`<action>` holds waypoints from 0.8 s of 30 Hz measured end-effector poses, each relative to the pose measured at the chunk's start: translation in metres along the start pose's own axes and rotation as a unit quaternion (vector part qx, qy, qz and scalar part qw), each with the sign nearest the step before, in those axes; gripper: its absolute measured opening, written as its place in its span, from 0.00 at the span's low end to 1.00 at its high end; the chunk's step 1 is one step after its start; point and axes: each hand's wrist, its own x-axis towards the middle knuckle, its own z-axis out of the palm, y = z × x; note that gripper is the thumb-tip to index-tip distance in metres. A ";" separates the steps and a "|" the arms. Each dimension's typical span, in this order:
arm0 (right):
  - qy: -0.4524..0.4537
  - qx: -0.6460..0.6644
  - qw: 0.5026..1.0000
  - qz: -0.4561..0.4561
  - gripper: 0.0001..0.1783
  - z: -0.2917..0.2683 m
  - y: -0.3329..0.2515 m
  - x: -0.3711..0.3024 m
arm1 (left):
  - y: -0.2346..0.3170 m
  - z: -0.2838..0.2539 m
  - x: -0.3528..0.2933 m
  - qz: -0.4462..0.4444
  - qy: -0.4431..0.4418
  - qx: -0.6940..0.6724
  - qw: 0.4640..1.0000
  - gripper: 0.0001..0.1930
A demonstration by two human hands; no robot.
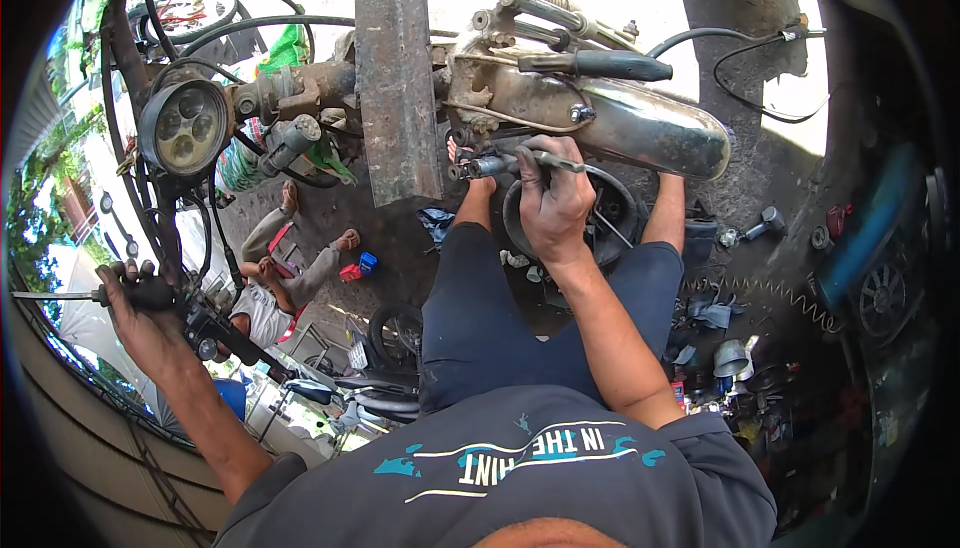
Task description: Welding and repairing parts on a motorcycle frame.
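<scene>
I stand over a stripped, rusty motorcycle front end (400, 78) with a round multi-lens headlight (184, 128). My left hand (140, 313) is far out to the left, closed around the black handlebar grip (150, 293) next to its lever and switch block. My right hand (552, 198) is in the middle, gripping a slim metal tool (545, 160) held against a small fitting (487, 165) on the frame. A chrome exhaust pipe (650, 128) and a black rod (600, 65) lie just beyond it.
A person in a white shirt (270, 298) sits on the ground to the left. Loose parts litter the oily ground at right: a coiled spring (770, 293), metal cups (730, 358), a wheel hub (880, 298), a small tyre (395, 333). Cables (750, 58) hang above.
</scene>
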 end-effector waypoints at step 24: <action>0.020 -0.046 0.999 0.004 0.08 0.005 -0.003 0.011 | -0.004 -0.004 0.000 0.010 0.007 0.013 1.000 0.16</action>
